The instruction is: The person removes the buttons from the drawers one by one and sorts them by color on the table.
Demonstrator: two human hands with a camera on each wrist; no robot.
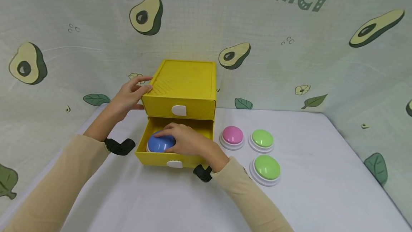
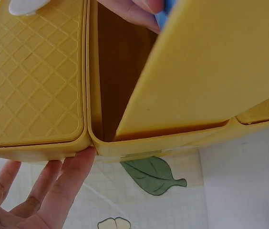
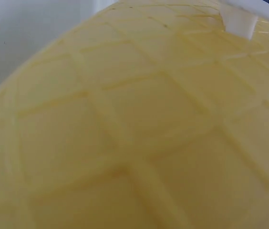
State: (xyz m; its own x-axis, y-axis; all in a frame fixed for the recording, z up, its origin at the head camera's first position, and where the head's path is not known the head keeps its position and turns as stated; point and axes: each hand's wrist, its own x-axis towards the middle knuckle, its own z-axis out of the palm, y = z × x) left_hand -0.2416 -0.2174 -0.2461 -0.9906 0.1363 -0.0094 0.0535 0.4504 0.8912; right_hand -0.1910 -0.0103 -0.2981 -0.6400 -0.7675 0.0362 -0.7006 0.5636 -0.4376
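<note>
Beige sleeves (image 1: 58,185) came in from the bottom edge of the head view, one on each side. On the white bench (image 1: 322,189) stood a yellow drawer box (image 1: 183,81) with two drawers, its fronts with the white handles turned toward the person, its long axis going from front to back. The upper drawer (image 1: 180,108) was closed. The lower drawer (image 1: 151,156) was pulled out toward the person.

The right hand (image 1: 185,139) lay inside the lower drawer, its fingers curled over the right side of a blue dome button (image 1: 160,143), which sat in the left part of this drawer with its round top facing up. The left hand (image 1: 130,94) rested against the upper left corner of the box, its fingers straight and a little spread; the left wrist view showed the fingertips (image 2: 84,157) touching the yellow edge.

To the right of the box, apart from it, a pink button (image 1: 232,135) stood nearest, then a green button (image 1: 262,139) just beside it, and a second green button (image 1: 266,167) in front of them. Behind hung a cloth with avocado print (image 1: 146,14).
</note>
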